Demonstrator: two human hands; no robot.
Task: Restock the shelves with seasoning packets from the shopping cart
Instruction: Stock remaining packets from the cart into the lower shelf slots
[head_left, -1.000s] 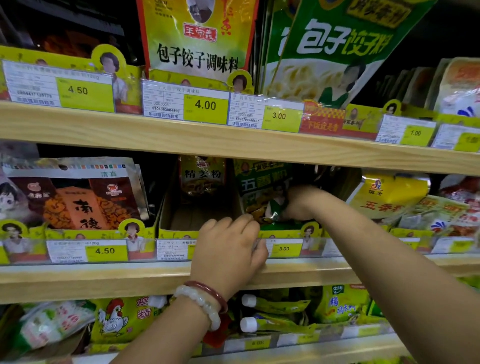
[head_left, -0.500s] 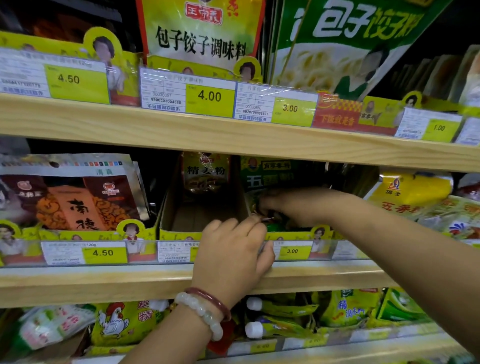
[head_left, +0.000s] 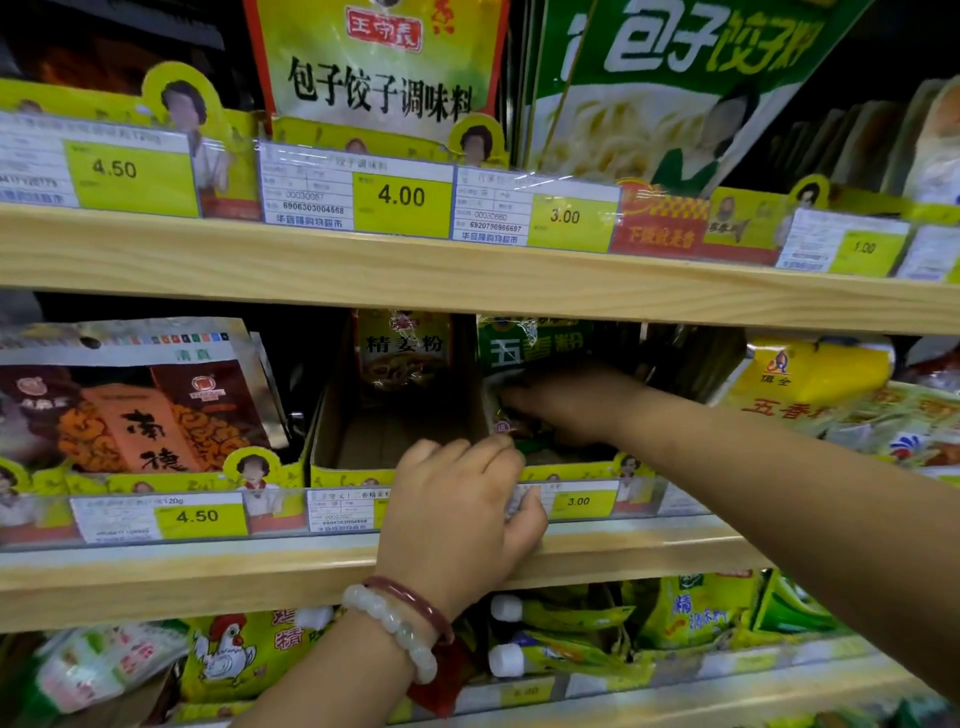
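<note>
Two bare forearms, no sleeves in view. The left hand (head_left: 457, 514) wears two bracelets at the wrist: a pale, translucent beaded bracelet (head_left: 395, 631) and a slim dark-red bangle (head_left: 415, 605). The right hand (head_left: 576, 400) is unadorned.

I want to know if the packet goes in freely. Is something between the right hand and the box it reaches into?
Nothing visible blocks it. The right hand is already inside the box, at the green packets, under the upper shelf.

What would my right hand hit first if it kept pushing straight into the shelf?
Probably the green seasoning packets standing in the box directly behind the right hand; depth is unclear there.
</note>
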